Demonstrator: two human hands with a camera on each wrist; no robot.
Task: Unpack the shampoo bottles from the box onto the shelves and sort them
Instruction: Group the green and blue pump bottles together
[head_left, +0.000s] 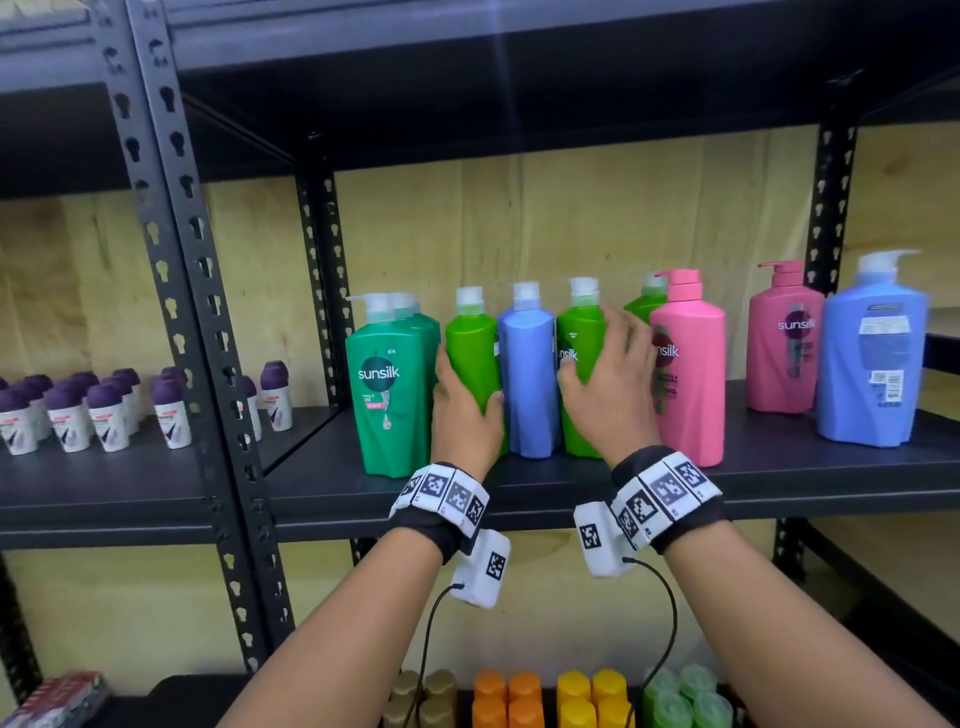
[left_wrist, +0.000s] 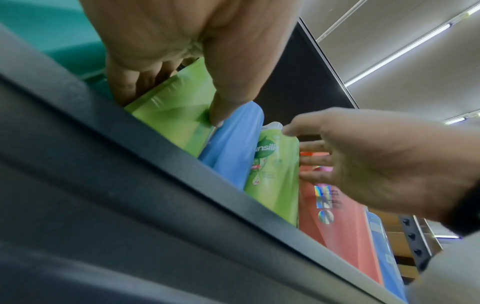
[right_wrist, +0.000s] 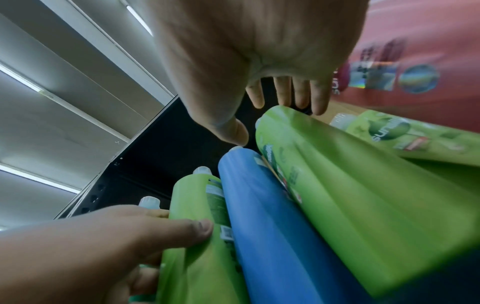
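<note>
Sunsilk pump bottles stand in a row on the black shelf (head_left: 769, 467). My left hand (head_left: 465, 410) grips a lime green bottle (head_left: 472, 353), thumb on its front and fingers round its left side, beside the teal bottles (head_left: 384, 395). To its right stands a blue bottle (head_left: 527, 374), then a second lime green bottle (head_left: 579, 332). My right hand (head_left: 608, 384) spans that second bottle with straight fingers behind it and the thumb in front. The right wrist view shows these fingers (right_wrist: 301, 92) above the bottle's shoulder (right_wrist: 363, 205). A pink bottle (head_left: 691, 384) stands just right of the hand.
Another lime green bottle (head_left: 644, 306) stands behind the pink one. Further right are a second pink bottle (head_left: 784, 343) and a large blue bottle (head_left: 872, 364). Purple-capped roll-ons (head_left: 78, 410) fill the left bay past a steel post (head_left: 208, 312). Orange and yellow caps (head_left: 545, 696) sit on the shelf below.
</note>
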